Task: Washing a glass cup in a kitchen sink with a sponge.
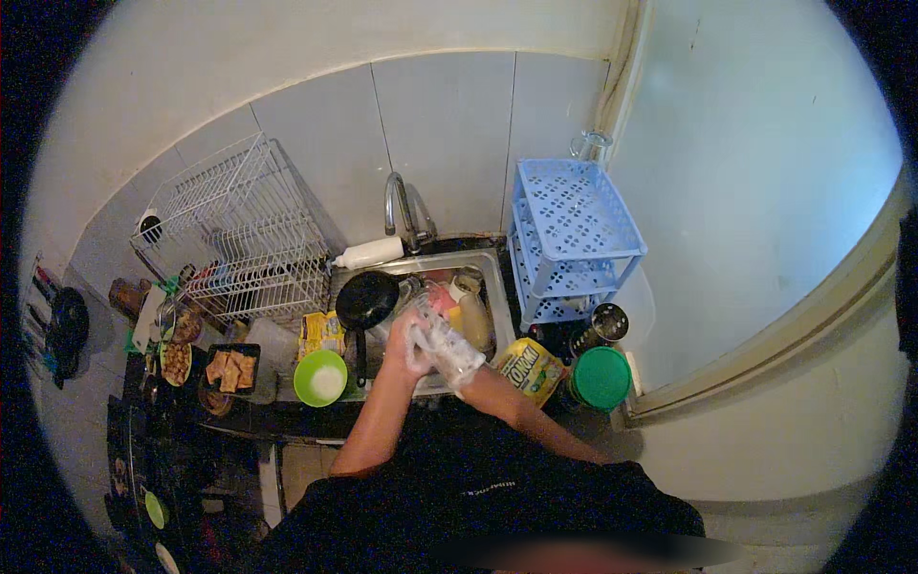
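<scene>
Over the sink, my left hand (407, 343), white with suds, grips a clear soapy mug (453, 353) that is tilted on its side. My right hand is mostly hidden by the mug; only its wrist (477, 387) shows at the mug's lower end. Whether the fingers are inside or behind it, I cannot tell. Beneath my hands, the steel sink (504, 287) holds dishes, among them a tall cloudy vessel (475, 323) and something pink (441, 298). A black frying pan (367, 300) rests at the basin's left side, its handle towards me.
A faucet (394, 201) and a white bottle (373, 252) stand behind the sink. Left are a wire dish rack (244, 237), a green bowl (320, 378) and a black tray of food (233, 368). Right are a blue plastic shelf (574, 215), a yellow pouch (531, 369) and a green-lidded jar (602, 378).
</scene>
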Demonstrator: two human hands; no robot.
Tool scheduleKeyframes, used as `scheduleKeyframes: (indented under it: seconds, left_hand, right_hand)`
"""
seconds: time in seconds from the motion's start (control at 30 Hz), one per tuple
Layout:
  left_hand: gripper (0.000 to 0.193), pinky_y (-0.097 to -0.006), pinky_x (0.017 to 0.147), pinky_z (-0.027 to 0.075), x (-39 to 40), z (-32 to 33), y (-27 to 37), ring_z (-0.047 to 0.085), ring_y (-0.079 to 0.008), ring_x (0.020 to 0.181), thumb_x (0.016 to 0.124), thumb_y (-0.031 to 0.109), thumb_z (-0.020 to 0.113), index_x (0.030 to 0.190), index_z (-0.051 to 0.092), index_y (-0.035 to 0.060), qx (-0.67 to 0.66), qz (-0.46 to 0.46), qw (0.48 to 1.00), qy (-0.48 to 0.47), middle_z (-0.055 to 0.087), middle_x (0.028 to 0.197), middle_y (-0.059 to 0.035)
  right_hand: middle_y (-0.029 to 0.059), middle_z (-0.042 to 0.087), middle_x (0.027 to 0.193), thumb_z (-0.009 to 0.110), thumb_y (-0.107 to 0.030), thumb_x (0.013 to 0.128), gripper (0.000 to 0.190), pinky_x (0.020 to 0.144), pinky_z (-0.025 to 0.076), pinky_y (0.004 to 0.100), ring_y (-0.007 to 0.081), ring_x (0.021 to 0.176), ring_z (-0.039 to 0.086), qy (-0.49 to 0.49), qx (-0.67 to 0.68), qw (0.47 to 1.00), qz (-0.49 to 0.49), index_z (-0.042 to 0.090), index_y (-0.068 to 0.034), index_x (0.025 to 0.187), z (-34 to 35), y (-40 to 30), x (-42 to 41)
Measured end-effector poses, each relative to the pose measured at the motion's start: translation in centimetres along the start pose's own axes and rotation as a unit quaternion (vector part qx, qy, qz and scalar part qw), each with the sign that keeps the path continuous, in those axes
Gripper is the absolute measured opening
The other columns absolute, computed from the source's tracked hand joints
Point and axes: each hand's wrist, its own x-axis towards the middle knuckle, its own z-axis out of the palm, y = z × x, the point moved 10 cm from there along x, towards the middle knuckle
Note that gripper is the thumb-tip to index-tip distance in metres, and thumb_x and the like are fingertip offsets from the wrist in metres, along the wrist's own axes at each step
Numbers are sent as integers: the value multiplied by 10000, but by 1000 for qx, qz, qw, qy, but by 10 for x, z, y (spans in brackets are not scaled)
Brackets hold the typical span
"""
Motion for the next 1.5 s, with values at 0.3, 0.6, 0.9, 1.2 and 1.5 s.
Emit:
scheduleKeyframes:
  seconds: [0.3,0.6,0.9,1.2,1.5]
  left_hand:
    - [462,-441,868,500,-18,55,-3,564,-307,970,576,21,501,1037,531,32,-145,-50,965,-211,580,985,-121]
    - [476,-397,886,507,-39,60,9,606,-253,1021,809,81,651,1264,515,62,197,67,967,-146,610,1143,-117]
    - [362,-375,829,528,-28,29,10,632,-217,967,846,156,673,1185,604,49,187,104,976,30,651,1068,-102]
    - [143,-389,690,544,-42,32,13,633,-246,770,846,218,639,893,591,92,32,160,983,82,627,855,-76]
    - [219,-347,742,539,-22,27,10,614,-226,814,849,270,614,969,604,86,26,105,994,12,609,865,-73]
  right_hand:
    - [130,375,1452,505,-98,946,493,1125,270,367,248,1338,365,-11,369,915,164,381,-41,1420,14,37,-21]
    - [214,397,1430,571,-34,836,550,1051,394,405,322,1279,458,162,170,970,64,430,-23,1367,-36,24,-20]
    - [162,410,1441,501,-44,912,511,1133,272,366,308,1340,381,51,169,984,28,383,-14,1409,-27,12,-7]
    - [175,395,1446,510,-10,880,518,1152,230,371,322,1355,352,22,131,991,9,404,-10,1386,-12,4,-16]
    - [168,409,1438,468,-43,927,477,1137,247,353,296,1349,366,36,265,963,38,398,-11,1398,-20,8,13]
